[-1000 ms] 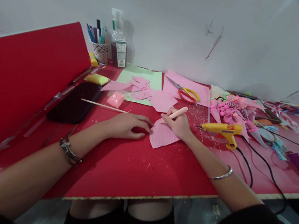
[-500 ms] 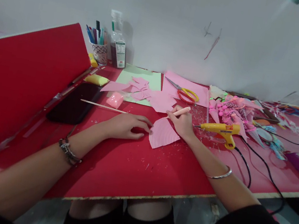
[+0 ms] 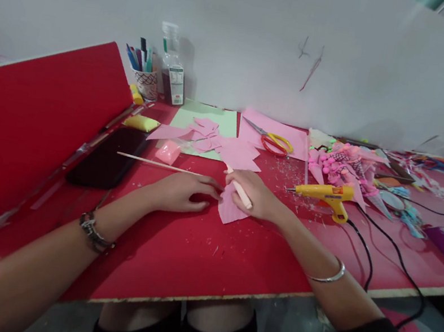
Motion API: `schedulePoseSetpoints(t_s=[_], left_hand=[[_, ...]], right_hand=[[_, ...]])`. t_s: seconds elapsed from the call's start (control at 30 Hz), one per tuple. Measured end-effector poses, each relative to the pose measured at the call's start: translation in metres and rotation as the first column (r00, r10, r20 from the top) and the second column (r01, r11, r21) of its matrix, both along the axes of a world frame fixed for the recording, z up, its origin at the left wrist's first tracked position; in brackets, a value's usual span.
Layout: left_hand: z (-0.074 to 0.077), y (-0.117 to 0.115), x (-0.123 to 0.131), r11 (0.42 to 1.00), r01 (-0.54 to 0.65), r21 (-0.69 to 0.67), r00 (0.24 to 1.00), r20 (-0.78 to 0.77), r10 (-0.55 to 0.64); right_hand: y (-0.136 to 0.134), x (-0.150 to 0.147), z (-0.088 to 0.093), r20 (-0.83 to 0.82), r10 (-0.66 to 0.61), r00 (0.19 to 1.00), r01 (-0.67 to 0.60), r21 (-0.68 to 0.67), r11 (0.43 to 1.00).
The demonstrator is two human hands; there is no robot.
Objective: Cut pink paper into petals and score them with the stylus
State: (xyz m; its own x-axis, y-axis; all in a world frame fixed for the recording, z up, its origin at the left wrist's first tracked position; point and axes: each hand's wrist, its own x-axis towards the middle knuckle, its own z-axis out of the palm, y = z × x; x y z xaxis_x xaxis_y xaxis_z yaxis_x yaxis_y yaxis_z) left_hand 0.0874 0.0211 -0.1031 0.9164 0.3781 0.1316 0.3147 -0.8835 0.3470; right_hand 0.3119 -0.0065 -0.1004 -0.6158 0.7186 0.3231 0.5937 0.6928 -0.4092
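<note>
My right hand (image 3: 257, 196) is closed round a pale pink pen-like stick (image 3: 239, 188) and lies on top of a pink paper piece (image 3: 228, 210) on the red table (image 3: 206, 255). My left hand (image 3: 183, 190) rests palm down just left of that paper, its fingertips touching the paper's left edge, fingers slightly bent and holding nothing. A thin wooden skewer (image 3: 157, 163) lies on the table just beyond my left hand.
Pink paper scraps (image 3: 217, 143) on a green sheet (image 3: 204, 120), scissors (image 3: 272, 139), a yellow glue gun (image 3: 324, 194) with black cables, a black phone (image 3: 110, 155), a raised red board (image 3: 32, 121), a pen cup (image 3: 146, 81) and a bottle (image 3: 172, 68). Craft clutter fills the right.
My right hand has swung left and down over the pink paper, turning the stick so that it points back across the paper. My left hand has stayed at the paper's edge.
</note>
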Motion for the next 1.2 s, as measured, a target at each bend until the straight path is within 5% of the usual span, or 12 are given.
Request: schedulePoseSetpoints(t_s=[0.4,0.57,0.83,1.0,1.2], left_hand=[[0.007,-0.006,-0.002,0.964,-0.2,0.175,0.972,-0.091,0.218],[0.008,-0.014,0.005,0.965,-0.196,0.175,0.969,-0.114,0.217],[0.0,-0.018,0.01,0.927,-0.273,0.258,0.951,-0.071,0.3],[0.002,-0.016,0.01,0.884,-0.316,0.344,0.933,-0.058,0.356],[0.01,-0.018,0.004,0.93,-0.33,0.164,0.943,0.016,0.332]], right_hand=[[-0.006,0.004,0.006,0.28,-0.171,0.945,0.156,0.074,0.985],[-0.01,0.004,0.006,0.346,-0.235,0.908,0.208,0.113,0.972],[-0.016,0.001,0.012,0.046,-0.187,0.981,0.184,0.072,0.98],[-0.019,0.0,0.006,0.122,-0.109,0.987,0.112,-0.02,0.994],[-0.019,-0.003,0.006,0.216,-0.168,0.962,0.157,0.067,0.985]])
